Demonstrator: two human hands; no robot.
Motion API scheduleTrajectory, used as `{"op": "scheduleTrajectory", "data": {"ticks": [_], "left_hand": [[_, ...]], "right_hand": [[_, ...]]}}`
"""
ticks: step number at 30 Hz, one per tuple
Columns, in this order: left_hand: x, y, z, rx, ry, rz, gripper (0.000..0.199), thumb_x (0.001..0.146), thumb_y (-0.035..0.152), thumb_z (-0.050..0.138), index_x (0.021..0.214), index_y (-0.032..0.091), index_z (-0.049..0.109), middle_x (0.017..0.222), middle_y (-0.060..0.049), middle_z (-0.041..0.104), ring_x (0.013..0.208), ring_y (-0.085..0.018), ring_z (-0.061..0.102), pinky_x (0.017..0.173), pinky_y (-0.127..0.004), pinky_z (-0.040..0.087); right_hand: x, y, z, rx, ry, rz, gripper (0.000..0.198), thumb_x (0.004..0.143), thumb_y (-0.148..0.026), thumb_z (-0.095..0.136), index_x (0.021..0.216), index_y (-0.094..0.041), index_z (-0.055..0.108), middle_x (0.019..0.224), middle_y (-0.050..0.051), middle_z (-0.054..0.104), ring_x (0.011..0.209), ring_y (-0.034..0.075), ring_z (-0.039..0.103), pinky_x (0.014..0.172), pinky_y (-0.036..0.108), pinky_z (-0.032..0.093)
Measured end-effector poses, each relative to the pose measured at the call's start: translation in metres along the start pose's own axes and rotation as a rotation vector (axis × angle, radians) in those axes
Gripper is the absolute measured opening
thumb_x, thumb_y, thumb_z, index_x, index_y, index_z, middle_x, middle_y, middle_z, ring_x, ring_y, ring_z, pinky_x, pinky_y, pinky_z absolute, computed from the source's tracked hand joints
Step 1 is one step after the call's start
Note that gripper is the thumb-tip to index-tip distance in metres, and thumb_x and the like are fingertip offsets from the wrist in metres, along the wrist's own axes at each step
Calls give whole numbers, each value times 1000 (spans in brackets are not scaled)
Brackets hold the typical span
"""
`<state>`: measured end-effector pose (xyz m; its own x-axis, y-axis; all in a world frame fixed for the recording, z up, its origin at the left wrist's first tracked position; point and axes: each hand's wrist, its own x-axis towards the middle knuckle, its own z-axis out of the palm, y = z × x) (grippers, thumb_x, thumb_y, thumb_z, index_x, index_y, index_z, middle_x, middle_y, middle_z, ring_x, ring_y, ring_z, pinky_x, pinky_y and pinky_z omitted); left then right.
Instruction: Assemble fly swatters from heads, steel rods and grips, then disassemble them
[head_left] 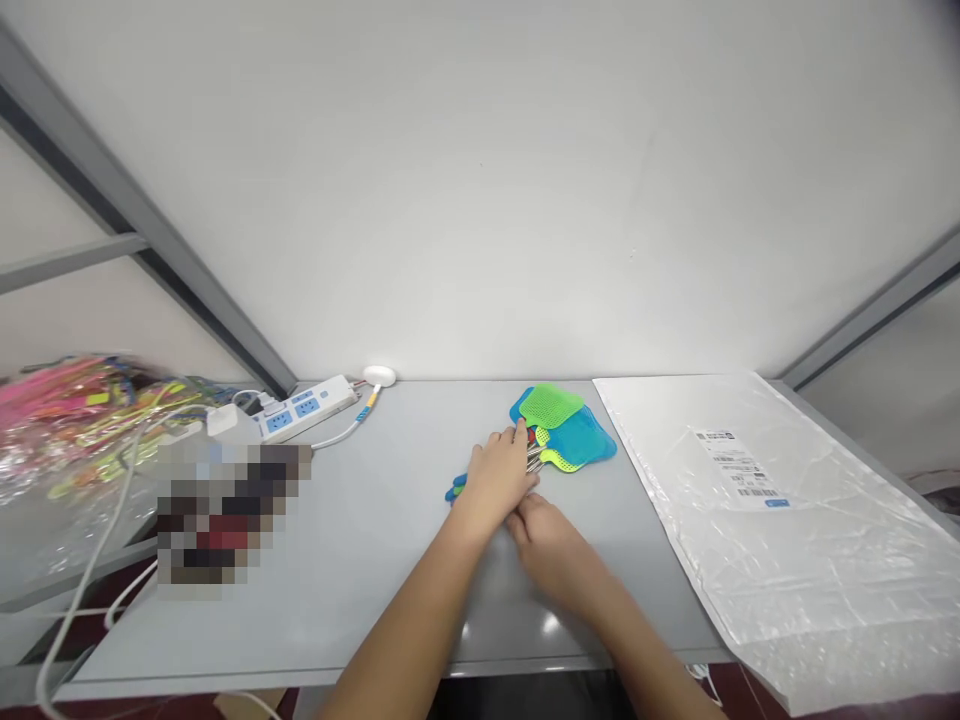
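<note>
Head view — fly swatters (pixel 581 438) bunched on the grey surface (pixel 360 580), left hand (pixel 500 470) clasped over their shafts (pixel 534 460), right hand (pixel 551 548) close below, can't tell its grip — white package (pixel 787 560) right, power strip (pixel 306 408) left.

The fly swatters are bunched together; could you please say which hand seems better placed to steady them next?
Probably the left hand: it lies over the metal swatter shafts, while the right hand sits nearer the table's front edge.
</note>
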<state>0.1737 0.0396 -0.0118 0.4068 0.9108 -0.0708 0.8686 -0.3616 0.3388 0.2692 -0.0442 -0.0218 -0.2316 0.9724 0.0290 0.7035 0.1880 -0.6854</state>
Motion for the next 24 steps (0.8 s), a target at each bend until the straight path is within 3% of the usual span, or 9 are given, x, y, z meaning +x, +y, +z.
{"op": "scheduleTrajectory", "data": {"ticks": [3, 6, 9, 12, 16, 21, 24], "left_hand": [[-11, -25, -7, 46, -31, 155, 75, 80, 29, 60, 148, 22, 30, 134, -12, 56, 117, -30, 51, 91, -39, 41], [-27, -46, -13, 80, -44, 281, 72, 79, 30, 64, 145, 25, 35, 130, -8, 60, 114, -27, 54, 88, -35, 43], [-46, -61, -17, 121, -7, 314, 68, 77, 34, 69, 139, 23, 43, 120, -9, 65, 111, -28, 56, 94, -41, 41], [-66, -72, -14, 171, 85, 251, 57, 80, 37, 68, 131, 20, 50, 116, -11, 64, 108, -31, 56, 103, -53, 32], [-89, -87, -4, 239, 228, 92, 49, 86, 34, 63, 131, 17, 50, 115, -15, 61, 107, -34, 55, 104, -61, 27], [-98, -122, -2, 293, 337, -40, 54, 87, 38, 63, 134, 18, 47, 114, -14, 60, 109, -33, 52, 106, -60, 27], [-92, -147, -9, 300, 387, -97, 53, 88, 40, 61, 135, 17, 47, 118, -16, 58, 110, -34, 51, 105, -61, 26]], "right_hand": [[2, -7, -6, -79, -15, 9, 25, 89, -20, 44, 97, -17, 67, 98, 11, 68, 91, 25, 62, 79, 37, 47], [10, -6, -16, -379, 40, -61, 46, 79, -10, 45, 124, -14, 56, 126, 18, 57, 115, 32, 50, 93, 47, 38], [25, -3, -18, -688, -35, -220, 65, 71, -7, 48, 136, -11, 43, 139, 19, 47, 128, 34, 38, 103, 53, 28], [42, -7, -11, -726, -121, -315, 62, 67, -11, 54, 129, -14, 48, 125, 15, 57, 118, 32, 45, 105, 53, 26], [65, -23, 5, -749, -194, -428, 37, 72, -20, 57, 108, -16, 56, 103, 12, 61, 96, 28, 52, 92, 44, 38], [98, -46, 35, -741, -213, -525, 23, 80, -24, 53, 101, -17, 56, 97, 12, 61, 90, 27, 52, 85, 40, 40], [123, -56, 53, -718, -181, -533, 25, 82, -27, 51, 104, -15, 56, 100, 15, 60, 94, 29, 51, 87, 42, 39]]}}
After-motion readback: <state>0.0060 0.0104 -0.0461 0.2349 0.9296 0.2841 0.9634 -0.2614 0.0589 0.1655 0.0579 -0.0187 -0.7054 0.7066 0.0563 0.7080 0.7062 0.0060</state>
